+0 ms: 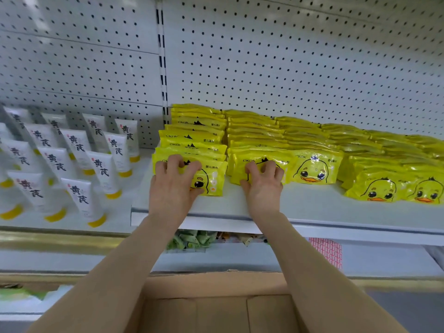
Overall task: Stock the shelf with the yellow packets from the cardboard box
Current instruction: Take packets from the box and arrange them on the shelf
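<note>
Yellow duck-face packets stand in several rows on the white shelf (pixel 312 207). My left hand (pixel 171 183) has its fingers curled over the top of the front packet of the leftmost row (pixel 212 179). My right hand (pixel 263 182) grips the front packet of the second row (pixel 242 164) the same way. Further right stand more front packets (pixel 317 168) and a lower pair (pixel 382 191). The open cardboard box (pixel 216 306) sits below between my forearms; its visible inside shows only bare cardboard.
White tubes with yellow caps (pixel 79 169) stand in rows on the neighbouring shelf to the left. A perforated white back panel (pixel 288 68) rises behind the packets. Green and mixed goods (pixel 192 239) lie on the shelf underneath. Bare shelf front runs right of my right hand.
</note>
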`<state>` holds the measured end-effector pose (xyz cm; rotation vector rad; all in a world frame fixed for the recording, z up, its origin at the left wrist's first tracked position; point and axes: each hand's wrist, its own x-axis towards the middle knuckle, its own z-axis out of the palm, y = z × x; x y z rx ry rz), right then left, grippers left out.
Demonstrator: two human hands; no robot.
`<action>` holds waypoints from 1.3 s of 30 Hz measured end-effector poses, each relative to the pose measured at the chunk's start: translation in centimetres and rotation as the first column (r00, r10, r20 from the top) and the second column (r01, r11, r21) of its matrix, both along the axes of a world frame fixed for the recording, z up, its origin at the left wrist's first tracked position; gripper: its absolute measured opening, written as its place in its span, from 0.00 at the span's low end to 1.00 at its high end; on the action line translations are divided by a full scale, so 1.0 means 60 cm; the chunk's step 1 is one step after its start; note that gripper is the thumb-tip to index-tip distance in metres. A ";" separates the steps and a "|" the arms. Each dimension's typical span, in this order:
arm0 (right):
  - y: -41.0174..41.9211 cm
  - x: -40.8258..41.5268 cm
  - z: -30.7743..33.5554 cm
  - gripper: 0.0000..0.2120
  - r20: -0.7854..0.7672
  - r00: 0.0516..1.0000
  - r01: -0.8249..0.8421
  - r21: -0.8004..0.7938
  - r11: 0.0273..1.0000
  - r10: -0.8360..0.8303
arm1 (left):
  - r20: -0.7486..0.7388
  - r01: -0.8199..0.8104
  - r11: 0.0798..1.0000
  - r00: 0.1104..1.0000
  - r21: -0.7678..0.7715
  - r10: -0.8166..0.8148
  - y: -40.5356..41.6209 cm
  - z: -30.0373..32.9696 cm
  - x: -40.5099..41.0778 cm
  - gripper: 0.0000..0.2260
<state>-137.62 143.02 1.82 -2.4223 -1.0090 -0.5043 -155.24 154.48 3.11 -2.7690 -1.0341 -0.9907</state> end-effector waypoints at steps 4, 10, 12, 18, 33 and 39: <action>0.015 0.002 -0.007 0.15 0.025 0.999 0.040 0.022 0.999 -0.041 | 0.018 -0.004 1.000 1.000 0.015 0.004 0.016 -0.004 0.019 0.26; 0.022 0.006 -0.012 0.16 0.078 0.995 0.060 0.048 0.997 -0.063 | 0.023 -0.038 0.999 0.999 0.025 0.038 0.028 -0.011 0.042 0.25; 0.024 0.007 -0.014 0.17 0.092 0.993 0.074 0.030 0.997 -0.076 | 0.020 -0.051 0.999 0.999 0.010 0.050 0.030 -0.011 0.050 0.24; 0.011 0.001 -0.007 0.18 0.153 0.984 0.094 -0.050 0.994 -0.086 | 0.019 -0.066 0.998 0.998 -0.006 0.066 0.023 0.000 0.052 0.25; 0.117 0.010 0.111 0.17 0.244 0.932 -0.297 0.087 0.951 0.269 | 0.026 -0.024 0.996 0.999 0.089 0.022 0.069 0.058 0.048 0.37; 0.252 0.026 0.157 0.24 -0.119 0.928 -0.372 -0.347 0.861 0.353 | -0.151 -0.045 0.992 0.988 -0.120 0.027 0.122 0.063 0.055 0.49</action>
